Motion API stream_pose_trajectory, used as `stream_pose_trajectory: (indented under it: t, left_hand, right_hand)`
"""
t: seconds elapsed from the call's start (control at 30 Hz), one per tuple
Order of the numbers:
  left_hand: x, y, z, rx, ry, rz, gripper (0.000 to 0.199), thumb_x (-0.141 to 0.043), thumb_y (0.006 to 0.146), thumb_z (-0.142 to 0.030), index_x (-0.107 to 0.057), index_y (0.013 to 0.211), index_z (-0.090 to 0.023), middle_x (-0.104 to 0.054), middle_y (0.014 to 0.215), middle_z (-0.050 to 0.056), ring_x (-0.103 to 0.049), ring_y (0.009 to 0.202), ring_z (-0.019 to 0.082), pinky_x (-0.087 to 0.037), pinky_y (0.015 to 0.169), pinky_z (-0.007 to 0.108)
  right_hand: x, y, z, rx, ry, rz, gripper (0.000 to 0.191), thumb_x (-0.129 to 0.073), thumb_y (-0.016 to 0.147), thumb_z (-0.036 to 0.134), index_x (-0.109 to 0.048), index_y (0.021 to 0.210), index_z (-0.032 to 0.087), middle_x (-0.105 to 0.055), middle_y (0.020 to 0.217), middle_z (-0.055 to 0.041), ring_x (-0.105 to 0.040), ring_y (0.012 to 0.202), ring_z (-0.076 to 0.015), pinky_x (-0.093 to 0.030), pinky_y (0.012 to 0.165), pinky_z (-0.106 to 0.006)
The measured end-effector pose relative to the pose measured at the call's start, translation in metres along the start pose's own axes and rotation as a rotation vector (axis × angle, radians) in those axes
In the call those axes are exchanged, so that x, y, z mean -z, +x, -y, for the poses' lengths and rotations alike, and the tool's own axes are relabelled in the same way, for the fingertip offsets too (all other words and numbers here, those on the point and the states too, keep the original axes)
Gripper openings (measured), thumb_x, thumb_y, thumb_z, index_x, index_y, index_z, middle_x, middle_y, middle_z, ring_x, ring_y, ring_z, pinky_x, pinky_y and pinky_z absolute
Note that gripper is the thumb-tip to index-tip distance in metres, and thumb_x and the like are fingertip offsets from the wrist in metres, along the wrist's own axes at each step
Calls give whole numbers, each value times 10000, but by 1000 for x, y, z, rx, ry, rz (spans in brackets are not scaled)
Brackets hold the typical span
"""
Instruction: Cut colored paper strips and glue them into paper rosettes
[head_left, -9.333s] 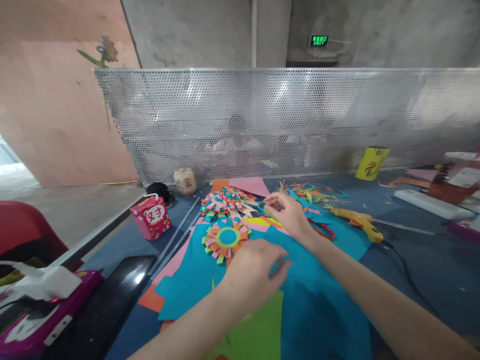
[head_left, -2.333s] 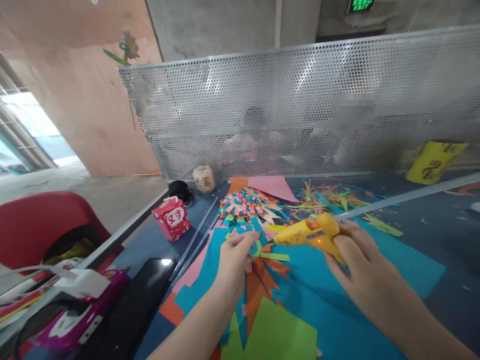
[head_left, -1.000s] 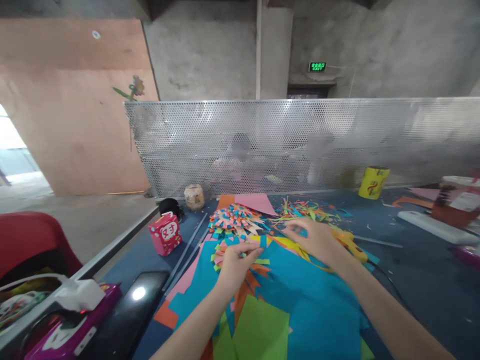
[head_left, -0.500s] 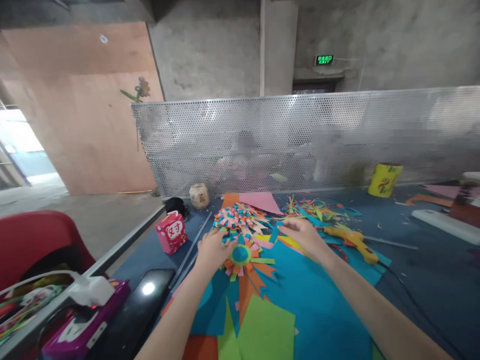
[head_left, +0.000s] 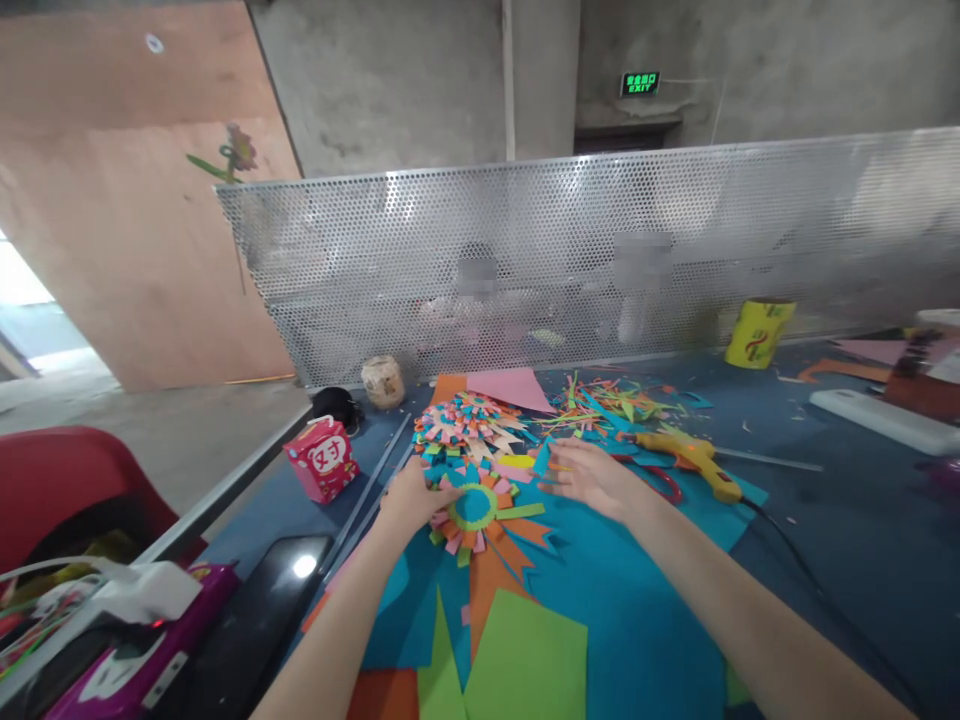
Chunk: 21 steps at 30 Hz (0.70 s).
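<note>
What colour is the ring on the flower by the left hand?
The ring is light green, seen best in the head view.

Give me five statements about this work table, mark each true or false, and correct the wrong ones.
1. The left hand is at the paper rosette. True.
2. The right hand grips the yellow glue gun. False: it lies apart from that hand.
3. A green sheet lies nearer the camera than the rosette. True.
4. The red box stands right of the rosette. False: it stands to the left.
5. The yellow cylinder stands by the perforated panel. True.
</note>
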<state>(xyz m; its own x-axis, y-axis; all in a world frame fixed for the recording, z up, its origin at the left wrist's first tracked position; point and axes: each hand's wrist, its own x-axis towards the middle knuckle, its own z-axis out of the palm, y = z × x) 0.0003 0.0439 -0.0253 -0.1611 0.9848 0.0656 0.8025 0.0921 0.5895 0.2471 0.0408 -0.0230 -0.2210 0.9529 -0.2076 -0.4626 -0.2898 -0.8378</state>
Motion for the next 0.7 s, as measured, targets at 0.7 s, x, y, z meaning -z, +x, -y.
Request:
stream_pose_trajectory:
  t: [0.7]
  left_hand:
    - [21, -19, -36, -178, -962, -22, 579, -765, 482, -307, -527, 990, -164, -607, 761, -16, -582, 651, 114, -484, 647, 251]
  right_hand:
    - [-10, -5, 16, 195, -80, 232, 237, -800, 513, 287, -612, 624, 192, -643, 664, 32, -587, 655, -94, -429, 697, -233]
